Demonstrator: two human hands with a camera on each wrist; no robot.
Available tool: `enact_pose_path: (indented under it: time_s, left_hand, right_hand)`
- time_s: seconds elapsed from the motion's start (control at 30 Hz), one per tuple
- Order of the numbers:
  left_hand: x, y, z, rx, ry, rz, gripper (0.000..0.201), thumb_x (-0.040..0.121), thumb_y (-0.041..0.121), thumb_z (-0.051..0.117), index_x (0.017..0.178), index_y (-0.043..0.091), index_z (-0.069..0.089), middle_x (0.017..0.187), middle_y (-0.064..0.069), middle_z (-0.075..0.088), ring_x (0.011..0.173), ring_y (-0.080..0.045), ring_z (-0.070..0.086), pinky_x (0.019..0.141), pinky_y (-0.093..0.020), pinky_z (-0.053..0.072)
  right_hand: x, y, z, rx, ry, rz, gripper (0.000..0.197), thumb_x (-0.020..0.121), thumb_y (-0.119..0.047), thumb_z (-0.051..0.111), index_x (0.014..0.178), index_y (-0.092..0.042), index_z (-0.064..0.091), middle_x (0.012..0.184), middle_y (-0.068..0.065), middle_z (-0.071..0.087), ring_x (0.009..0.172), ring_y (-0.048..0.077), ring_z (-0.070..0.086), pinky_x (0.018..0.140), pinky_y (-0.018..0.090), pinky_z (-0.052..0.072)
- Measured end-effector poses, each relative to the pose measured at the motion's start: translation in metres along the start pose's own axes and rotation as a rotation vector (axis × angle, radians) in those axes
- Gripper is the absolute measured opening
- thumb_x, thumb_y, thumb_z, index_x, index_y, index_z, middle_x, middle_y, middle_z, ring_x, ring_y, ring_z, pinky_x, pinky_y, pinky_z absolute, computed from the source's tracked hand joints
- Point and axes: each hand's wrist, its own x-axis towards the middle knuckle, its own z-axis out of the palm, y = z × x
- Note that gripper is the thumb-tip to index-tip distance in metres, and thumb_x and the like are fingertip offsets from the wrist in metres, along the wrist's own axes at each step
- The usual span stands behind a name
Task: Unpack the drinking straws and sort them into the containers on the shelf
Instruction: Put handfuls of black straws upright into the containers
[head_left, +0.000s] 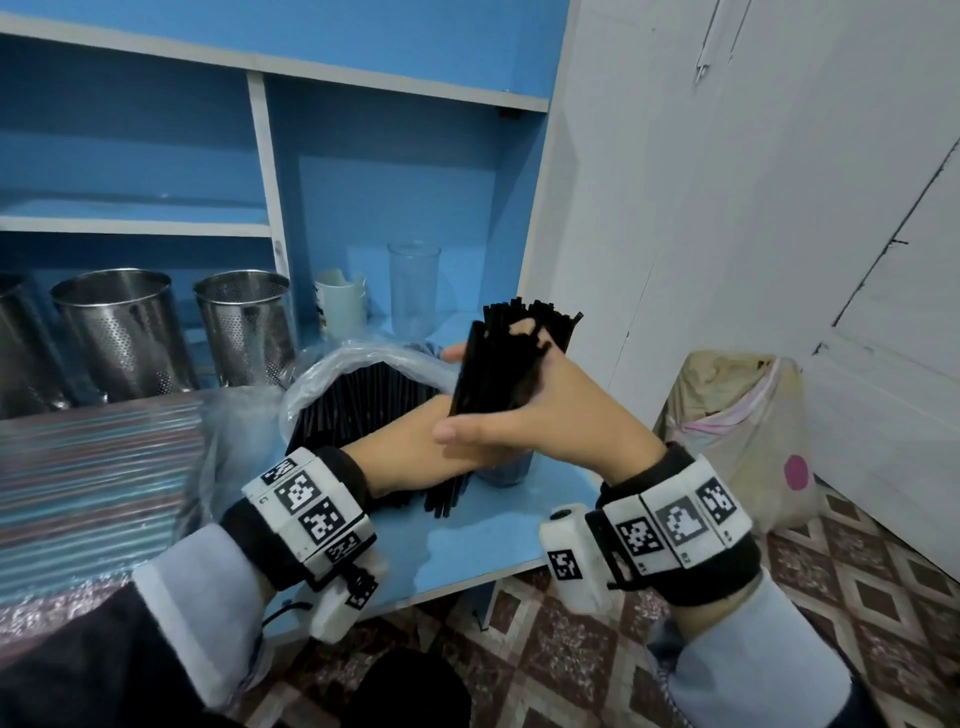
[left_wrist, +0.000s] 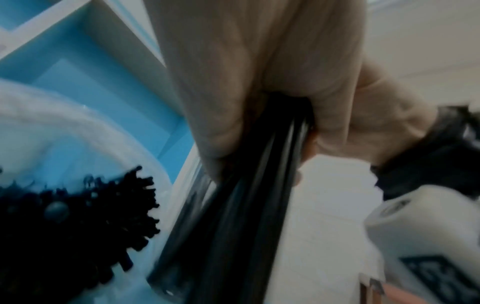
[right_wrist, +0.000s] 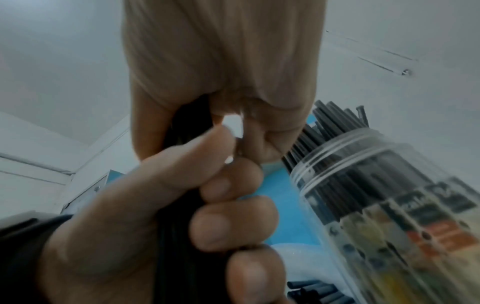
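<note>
On the blue shelf unit (head_left: 405, 182) before you, white-edged, set against a white panelled wall (head_left: 753, 208):

- Floor (head_left: 857, 597): patterned tile, brown and white diamonds.
- Striped sheet (head_left: 93, 483), lower left, blurred; you cannot tell what it is.
- Bagged bundle (head_left: 748, 426) on the floor to your right, clear plastic over beige, one pink round spot.
- Clear plastic bag (head_left: 332, 369) on the blue ledge (head_left: 498, 545), mouth open, packed with black straws.
- Three perforated steel canisters (head_left: 244, 332), upright in the left compartment.
- Clear tumbler (head_left: 414, 291) and white cup (head_left: 340, 306), upright in the right compartment.
- Clear jar (right_wrist: 389, 195), just beside your hands, holding black straws; its label is too blurred to read.
- Bundle of black straws (head_left: 498, 364), lifted above the ledge. Your right hand (head_left: 561, 415) wraps around its middle, fingers curled tight; your left hand (head_left: 410, 452) clasps the lower part, fingers curled round it.
- Wrist bands, both arms: black-and-white square marker codes, no legible writing.
</note>
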Motion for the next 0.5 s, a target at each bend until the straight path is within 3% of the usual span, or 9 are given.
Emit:
enact_pose_path:
  time_s: [0.07, 0.1, 0.17, 0.23, 0.37, 0.43, 0.5]
  left_hand:
    - [-0.001, 0.0, 0.002, -0.043, -0.027, -0.03, 0.026, 0.083, 0.022, 0.067, 0.102, 0.004, 0.066, 0.092, -0.007, 0.07, 0.088, -0.01, 0.067, 0.084, -0.034, 0.058]
    - [0.0, -0.001, 0.003, -0.111, 0.001, -0.041, 0.03, 0.081, 0.019, 0.071, 0.106, 0.004, 0.065, 0.092, -0.003, 0.071, 0.089, -0.01, 0.068, 0.084, -0.036, 0.058]
    - [0.004, 0.0, 0.008, -0.234, 0.085, 0.002, 0.041, 0.079, 0.007, 0.076, 0.116, 0.018, 0.06, 0.096, 0.007, 0.073, 0.096, -0.006, 0.069, 0.082, -0.028, 0.057]
    - [0.011, 0.0, 0.011, -0.275, 0.214, 0.096, 0.057, 0.077, 0.007, 0.08, 0.119, 0.039, 0.056, 0.108, 0.014, 0.071, 0.106, -0.005, 0.066, 0.086, -0.02, 0.053]
    - [0.03, -0.004, 0.014, -0.119, 0.607, 0.118, 0.079, 0.06, 0.05, 0.086, 0.124, 0.044, 0.039, 0.125, 0.007, 0.052, 0.116, -0.006, 0.053, 0.097, -0.019, 0.045]
    - [0.043, -0.009, 0.013, -0.079, 0.594, 0.057, 0.106, 0.052, 0.058, 0.086, 0.136, 0.045, 0.023, 0.14, 0.006, 0.036, 0.132, -0.008, 0.039, 0.11, -0.027, 0.035]
    - [0.057, -0.016, 0.01, -0.068, 0.487, -0.031, 0.128, 0.047, 0.06, 0.088, 0.145, 0.048, 0.007, 0.153, 0.006, 0.023, 0.142, -0.01, 0.026, 0.118, -0.037, 0.027]
  right_hand:
    - [0.001, 0.004, 0.006, 0.008, -0.038, -0.012, 0.032, 0.072, -0.021, 0.086, 0.101, -0.017, 0.072, 0.105, -0.006, 0.067, 0.103, 0.008, 0.062, 0.095, 0.025, 0.048]
    - [0.001, 0.004, 0.008, 0.011, -0.035, -0.015, 0.021, 0.076, -0.016, 0.082, 0.095, -0.012, 0.073, 0.099, 0.0, 0.07, 0.098, 0.013, 0.065, 0.095, 0.032, 0.05]
    - [0.005, 0.004, 0.006, 0.033, 0.023, 0.014, 0.013, 0.079, -0.013, 0.078, 0.088, -0.007, 0.07, 0.09, 0.006, 0.071, 0.09, 0.017, 0.068, 0.09, 0.037, 0.053]
    - [0.01, 0.001, -0.004, 0.07, 0.14, 0.003, 0.014, 0.079, -0.016, 0.078, 0.086, -0.008, 0.069, 0.085, 0.004, 0.072, 0.084, 0.012, 0.069, 0.081, 0.029, 0.056]
    - [0.023, -0.017, -0.038, 0.174, 0.377, -0.142, 0.01, 0.081, -0.015, 0.074, 0.075, -0.017, 0.067, 0.067, -0.012, 0.067, 0.063, 0.0, 0.064, 0.057, 0.012, 0.046]
    - [0.029, -0.022, -0.057, 0.214, 0.494, -0.176, 0.013, 0.082, -0.015, 0.073, 0.072, -0.019, 0.065, 0.06, -0.014, 0.061, 0.055, -0.001, 0.057, 0.045, 0.011, 0.039]
    - [0.035, -0.022, -0.07, 0.243, 0.566, -0.16, 0.014, 0.082, -0.018, 0.073, 0.071, -0.02, 0.064, 0.06, -0.012, 0.058, 0.054, 0.005, 0.054, 0.041, 0.016, 0.035]
